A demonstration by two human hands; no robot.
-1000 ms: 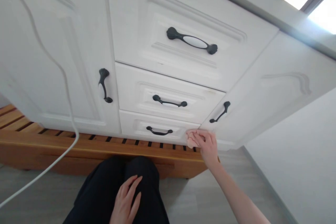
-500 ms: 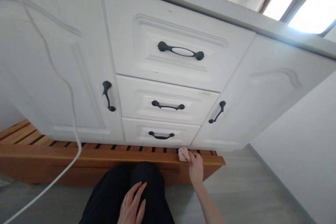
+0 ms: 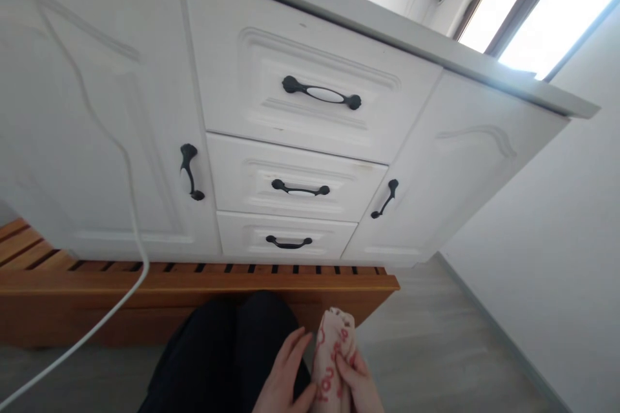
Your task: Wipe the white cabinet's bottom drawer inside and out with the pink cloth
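While a white cord (image 3: 146,266) runs well left of the left grip (image 3: 282,379), that grip hangs half open, its thumb at the edge of a folded pink cloth (image 3: 328,350) with red lettering, which lies just right of it, held by the closed right grip (image 3: 360,382), thumb on top.

Pink cloth (image 3: 325,361) with red lettering, folded lengthwise, gripped in right hand (image 3: 357,379), thumb across print. Left hand (image 3: 285,375), fingers extended, at cloth's left edge; contact unclear. Dark trousers (image 3: 217,348) on wearer's legs, lower centre. Beyond: slatted wooden platform (image 3: 203,280) along foot of white cabinet (image 3: 242,97). Three stacked drawers, all closed, between two doors; dark handle (image 3: 300,191) on each front. White cable (image 3: 128,164) across left door, crossing platform. Upper right: bright window (image 3: 523,19). Grey floor (image 3: 436,342), lower right.
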